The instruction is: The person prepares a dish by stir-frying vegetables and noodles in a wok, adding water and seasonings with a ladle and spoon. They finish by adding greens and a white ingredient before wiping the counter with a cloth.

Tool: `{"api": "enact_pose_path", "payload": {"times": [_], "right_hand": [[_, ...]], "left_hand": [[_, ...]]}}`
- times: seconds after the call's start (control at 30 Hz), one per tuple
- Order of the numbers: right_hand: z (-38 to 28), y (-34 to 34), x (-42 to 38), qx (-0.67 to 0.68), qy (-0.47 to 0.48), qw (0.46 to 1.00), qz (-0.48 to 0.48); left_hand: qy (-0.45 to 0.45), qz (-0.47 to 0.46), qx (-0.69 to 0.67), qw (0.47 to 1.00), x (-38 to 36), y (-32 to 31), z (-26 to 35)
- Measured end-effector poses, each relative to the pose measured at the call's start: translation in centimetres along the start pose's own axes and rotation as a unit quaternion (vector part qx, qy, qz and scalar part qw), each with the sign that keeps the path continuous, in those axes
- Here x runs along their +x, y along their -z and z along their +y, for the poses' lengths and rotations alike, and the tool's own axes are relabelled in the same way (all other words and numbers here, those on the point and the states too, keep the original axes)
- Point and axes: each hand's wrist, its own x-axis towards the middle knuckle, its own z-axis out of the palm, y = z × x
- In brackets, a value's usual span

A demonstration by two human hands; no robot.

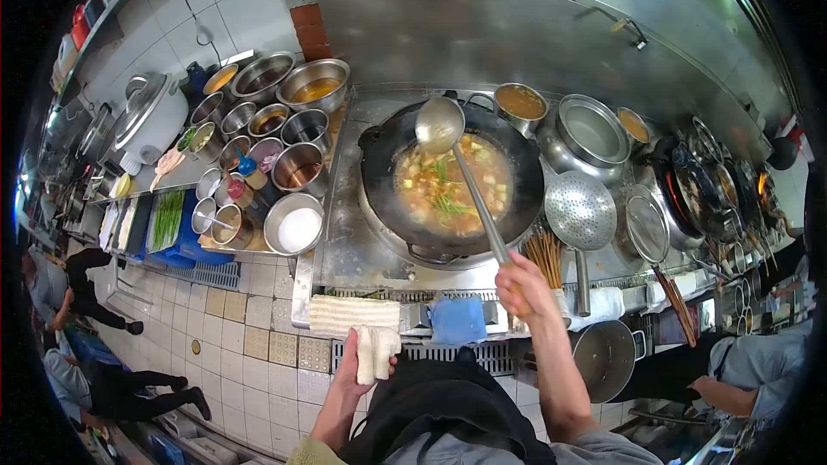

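My right hand (pixel 524 286) is wrapped round the handle of a long metal ladle (pixel 441 126). The ladle's bowl is over the upper part of a large black wok (pixel 379 181), and its handle crosses the wok's right side. Inside the wok, a reddish-brown soup (pixel 452 185) holds pale chunks and green strands. In my left hand (pixel 349 366) is a folded cream cloth (pixel 376 353), held near the stove's front edge. Just above that cloth, a striped towel (pixel 355 314) lies on the edge, with a blue cloth (pixel 458 320) to its right.
Metal bowls, one with white powder (pixel 299 229), crowd the left counter. A perforated skimmer (pixel 581 210), a stacked metal pan (pixel 594 129) and a soup pot (pixel 520 102) are right of the wok. A deep pot (pixel 603 362) stands at lower right. Other people (pixel 758 362) are at both sides.
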Motion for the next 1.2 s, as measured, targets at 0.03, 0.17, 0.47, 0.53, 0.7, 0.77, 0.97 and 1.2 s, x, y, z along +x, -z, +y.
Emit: {"api": "enact_pose_path", "payload": {"times": [0.03,0.17,0.47,0.53,0.7,0.77,0.97,1.2], "right_hand": [[0.3,-1.1,0.9,-0.065,0.041,0.997,0.016],[2.0,-0.8,-0.4,-0.206,0.116,0.966,0.109],[6.2,-0.1,-5.9,-0.147,0.129,0.978,0.070],[9.3,0.9,-5.5,-0.229,0.133,0.960,0.092],[14.4,4.6,-5.5,-0.270,0.115,0.949,0.115],[15.4,5.2,-5.2,-0.273,0.119,0.948,0.109],[15.1,4.5,-5.2,-0.232,0.087,0.958,0.143],[11.0,3.7,-4.6,-0.239,0.122,0.959,0.087]], "left_hand": [[0.001,-0.002,-0.001,1.000,-0.1,0.1,-0.2],[-0.042,-0.013,0.024,0.999,-1.3,0.6,-0.3],[-0.071,0.001,0.052,0.996,-3.3,-2.5,-0.8],[-0.058,-0.001,0.029,0.998,-2.1,-1.4,-0.9],[-0.047,-0.008,0.041,0.998,-2.4,-0.3,-0.8],[-0.048,-0.019,0.043,0.998,-3.1,-0.8,-0.7],[-0.016,-0.093,0.022,0.995,-2.5,0.5,-1.4],[-0.057,-0.061,0.030,0.996,-3.9,-0.7,-1.4]]}}
